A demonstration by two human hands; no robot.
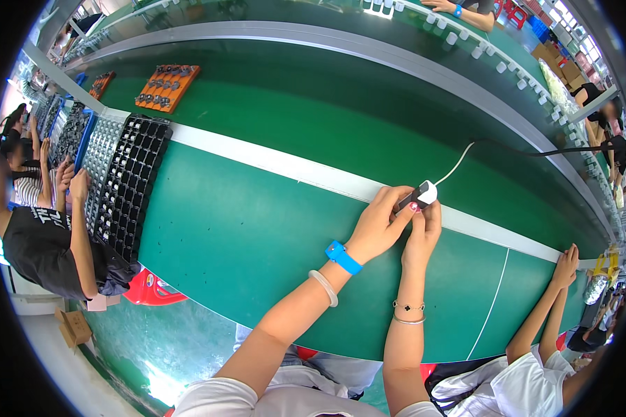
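Above the white strip of the green bench, both my hands hold a small black-and-white device [428, 192] with a rounded white end. A thin white cable [458, 164] meets that end and joins a dark cord running off to the right. My left hand [377, 226] comes from the left with fingers closed round the dark part, a blue band on its wrist. From below, my right hand [423, 235] grips the device with curled fingers. A thumb with a decorated nail presses on its near side. The device's underside is hidden by my fingers.
A black compartment tray [133, 187] stands at the left with more trays beyond it. An orange board [167, 88] of small dark parts lies at the far left. A co-worker [45, 240] sits left; another person's hands [567, 267] rest on the bench at right.
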